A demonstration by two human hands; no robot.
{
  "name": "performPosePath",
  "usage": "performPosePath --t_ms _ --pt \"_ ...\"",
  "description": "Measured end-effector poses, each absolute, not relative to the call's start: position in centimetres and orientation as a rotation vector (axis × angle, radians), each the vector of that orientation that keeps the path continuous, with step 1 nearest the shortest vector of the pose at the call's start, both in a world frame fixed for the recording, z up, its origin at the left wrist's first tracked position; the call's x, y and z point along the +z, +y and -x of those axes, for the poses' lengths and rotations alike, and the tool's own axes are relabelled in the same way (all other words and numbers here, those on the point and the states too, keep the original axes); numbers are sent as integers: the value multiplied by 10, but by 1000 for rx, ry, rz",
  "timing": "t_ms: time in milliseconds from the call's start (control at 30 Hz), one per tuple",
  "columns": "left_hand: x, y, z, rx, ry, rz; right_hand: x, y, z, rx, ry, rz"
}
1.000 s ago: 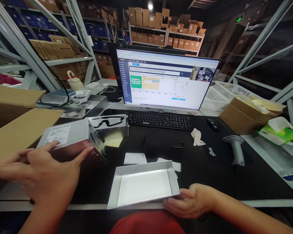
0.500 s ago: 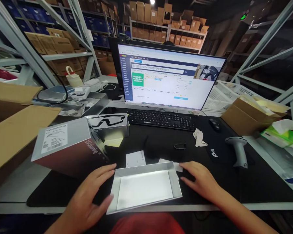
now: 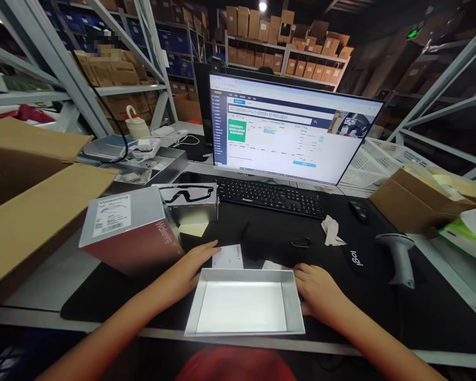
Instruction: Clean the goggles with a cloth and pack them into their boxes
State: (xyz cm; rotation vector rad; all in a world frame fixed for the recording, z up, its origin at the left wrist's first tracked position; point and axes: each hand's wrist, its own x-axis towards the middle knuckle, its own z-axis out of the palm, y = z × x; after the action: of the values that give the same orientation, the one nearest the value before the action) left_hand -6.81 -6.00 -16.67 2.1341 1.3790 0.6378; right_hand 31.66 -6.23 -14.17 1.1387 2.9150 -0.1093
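An empty silver box tray [image 3: 244, 307] lies open side up at the front edge of the desk. My left hand [image 3: 194, 263] stretches past its left corner, fingers extended, with the fingertips at the left edge of a white card [image 3: 229, 257]. On the other side, my right hand [image 3: 317, 290] is against the tray's right wall with fingers bent together. A white paper piece [image 3: 272, 265] sticks out behind the tray close to those fingers. The tray wall hides my right fingertips, and what they hold cannot be made out.
A large silver carton [image 3: 133, 227] and a smaller glasses box [image 3: 196, 203] stand left, beside an open cardboard box [image 3: 47, 196]. Keyboard [image 3: 269, 198] and monitor [image 3: 293, 132] are behind. Carabiner [image 3: 300, 243], crumpled tissue [image 3: 331, 231], mouse [image 3: 357, 210] and scanner [image 3: 399, 259] lie right.
My left hand has left the tray's left side and moved forward to the card. My right fingers have drawn in against the tray, which now sits straighter. The camera view has shifted left.
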Motion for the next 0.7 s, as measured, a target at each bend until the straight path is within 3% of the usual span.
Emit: performPosePath --t_ms 433,700 --pt "-167 -36 41 707 1393 -2205 -165 -66 -319 248 2986 -881" --pt "-154 -24 28 848 1488 -2157 -149 -62 -321 -122 3017 -1023"
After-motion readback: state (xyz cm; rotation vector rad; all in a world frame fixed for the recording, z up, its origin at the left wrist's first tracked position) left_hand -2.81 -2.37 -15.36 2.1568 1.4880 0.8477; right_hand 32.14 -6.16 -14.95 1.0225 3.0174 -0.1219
